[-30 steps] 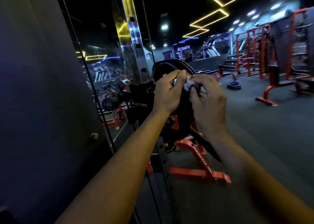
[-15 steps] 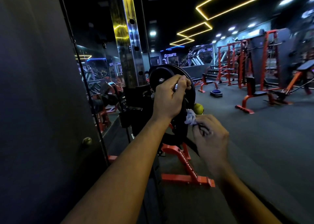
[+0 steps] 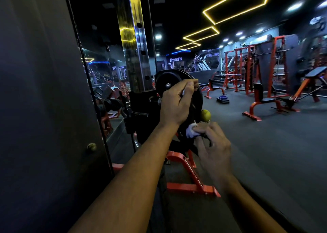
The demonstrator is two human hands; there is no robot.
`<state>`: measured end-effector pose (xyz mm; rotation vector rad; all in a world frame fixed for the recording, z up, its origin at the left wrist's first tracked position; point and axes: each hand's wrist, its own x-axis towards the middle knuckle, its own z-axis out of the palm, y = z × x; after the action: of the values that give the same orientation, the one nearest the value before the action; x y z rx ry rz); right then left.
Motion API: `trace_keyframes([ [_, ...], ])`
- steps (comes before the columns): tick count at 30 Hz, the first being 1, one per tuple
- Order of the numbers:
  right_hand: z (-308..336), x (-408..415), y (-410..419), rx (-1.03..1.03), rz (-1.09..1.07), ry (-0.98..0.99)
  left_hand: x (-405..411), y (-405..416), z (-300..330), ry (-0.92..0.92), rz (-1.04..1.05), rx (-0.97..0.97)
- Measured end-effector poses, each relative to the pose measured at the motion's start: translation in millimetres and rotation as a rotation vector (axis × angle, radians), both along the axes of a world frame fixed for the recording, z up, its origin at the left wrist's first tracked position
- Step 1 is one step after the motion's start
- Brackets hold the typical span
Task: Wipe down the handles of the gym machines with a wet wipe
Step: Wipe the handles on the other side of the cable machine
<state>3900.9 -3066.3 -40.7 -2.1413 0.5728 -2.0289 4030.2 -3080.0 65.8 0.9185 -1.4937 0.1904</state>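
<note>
My left hand [image 3: 177, 103] grips a thin metal part at the rim of a black weight plate [image 3: 163, 81] mounted on the machine. Lower down, my right hand [image 3: 214, 144] pinches a crumpled white wet wipe [image 3: 190, 131] against a dark bar of the machine, just below a yellow-green knob [image 3: 205, 115]. Most of the bar is hidden behind my right hand. Both forearms reach in from the bottom of the view.
A chrome upright with holes [image 3: 136, 43] rises behind the plate. The machine's orange base frame [image 3: 191, 178] lies on the floor below. A dark wall panel [image 3: 40, 100] fills the left. Orange racks [image 3: 247, 68] and benches [image 3: 261, 101] stand at the far right.
My right hand has moved down from the top of the plate with the wipe to the bar below the yellow-green knob. My left hand stays on the plate's rim.
</note>
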Motion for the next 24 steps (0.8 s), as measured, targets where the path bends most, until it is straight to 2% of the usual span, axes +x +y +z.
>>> trace_keyframes([
  [3,6,-15,-7,0.000,0.025,0.078,0,1,-1,0.002,0.006,-0.005],
  [6,44,-11,-14,0.086,0.026,-0.075,-1,1,1,-0.003,0.009,-0.002],
  [9,67,9,-13,0.023,0.014,-0.105,0,3,2,-0.018,0.008,-0.001],
  [15,22,3,-8,-0.037,-0.037,-0.049,-2,3,0,0.007,-0.009,0.011],
  [20,2,-11,-5,0.002,0.014,0.061,-1,1,-1,-0.002,0.004,-0.012],
  [24,49,0,-7,0.145,0.100,-0.171,0,1,0,-0.032,0.021,-0.031],
])
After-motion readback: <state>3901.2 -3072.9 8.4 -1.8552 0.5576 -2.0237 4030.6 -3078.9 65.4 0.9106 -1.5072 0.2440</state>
